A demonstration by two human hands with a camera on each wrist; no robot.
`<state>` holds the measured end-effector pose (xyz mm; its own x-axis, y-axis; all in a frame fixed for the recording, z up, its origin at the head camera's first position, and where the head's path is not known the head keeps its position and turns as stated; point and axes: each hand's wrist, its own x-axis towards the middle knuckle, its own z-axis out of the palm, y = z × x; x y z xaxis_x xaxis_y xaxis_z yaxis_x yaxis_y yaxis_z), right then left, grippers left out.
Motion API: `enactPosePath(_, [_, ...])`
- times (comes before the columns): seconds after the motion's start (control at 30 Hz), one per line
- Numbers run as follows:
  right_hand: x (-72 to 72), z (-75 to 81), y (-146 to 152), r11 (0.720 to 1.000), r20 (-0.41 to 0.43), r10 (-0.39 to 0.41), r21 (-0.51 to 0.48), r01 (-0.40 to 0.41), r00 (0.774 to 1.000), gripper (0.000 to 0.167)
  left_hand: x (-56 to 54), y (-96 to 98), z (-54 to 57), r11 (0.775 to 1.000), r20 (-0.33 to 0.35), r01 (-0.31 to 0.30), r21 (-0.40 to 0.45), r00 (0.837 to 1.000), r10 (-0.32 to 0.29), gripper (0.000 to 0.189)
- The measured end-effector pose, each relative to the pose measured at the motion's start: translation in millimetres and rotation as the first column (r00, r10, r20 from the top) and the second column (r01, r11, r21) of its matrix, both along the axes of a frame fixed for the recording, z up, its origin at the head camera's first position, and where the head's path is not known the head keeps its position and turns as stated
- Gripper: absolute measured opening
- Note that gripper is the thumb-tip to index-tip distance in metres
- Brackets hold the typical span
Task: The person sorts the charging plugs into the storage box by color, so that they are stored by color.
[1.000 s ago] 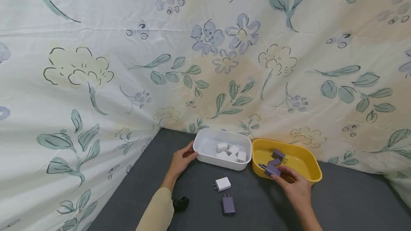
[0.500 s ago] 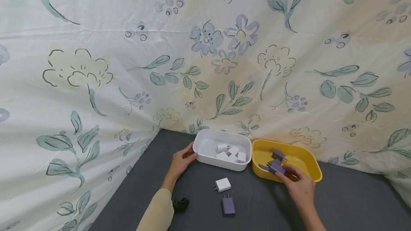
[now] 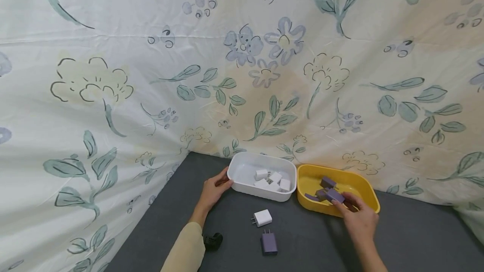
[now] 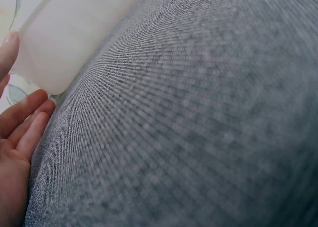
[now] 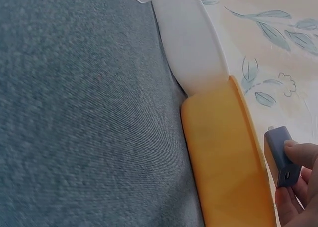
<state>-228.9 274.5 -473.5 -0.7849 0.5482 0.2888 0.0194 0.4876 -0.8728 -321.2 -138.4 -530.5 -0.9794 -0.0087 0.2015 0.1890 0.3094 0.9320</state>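
Note:
My left hand [image 3: 211,191] is at the left end of the white plastic container [image 3: 245,187], its fingertips touching it. In the left wrist view its fingers [image 4: 25,108] look fairly straight beside the container's pale wall [image 4: 64,38]. Several white charger plugs [image 3: 275,176] lie inside. My right hand [image 3: 359,217] pinches a purple wall charger [image 3: 335,196] over the yellow container [image 3: 363,188]; the right wrist view shows the charger's port end [image 5: 284,160] between thumb and fingers. Other purple chargers [image 3: 328,182] lie in the yellow container, partly covered by the held one.
A white charger [image 3: 262,218] and a purple charger [image 3: 269,242] lie on the dark grey table [image 3: 234,238] in front of the containers. A black object [image 3: 213,241] sits by the left forearm. Floral cloth [image 3: 242,129] hangs behind and at the left.
My right hand has shifted a little to the right over the yellow container, carrying the purple charger, whose prongs no longer show. The left hand and white container stay put.

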Motion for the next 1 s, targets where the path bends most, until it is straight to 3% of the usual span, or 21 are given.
enactPosePath(0.4, [-2.7, 5.6, 7, 0.999, -0.029, -0.002, 0.037, 0.003, 1.0, 0.042, 0.5, 0.6, 0.5, 1.0, -0.033, 0.012, -0.004, 0.999, -0.012, 0.062])
enactPosePath(1.0, [-5.9, 1.7, 22, 0.996, 0.071, -0.065, 0.059, 0.061, 0.995, 0.045, 1.1, -0.3, 0.6, 1.0, -0.018, 0.012, -0.011, 1.0, -0.012, 0.064])
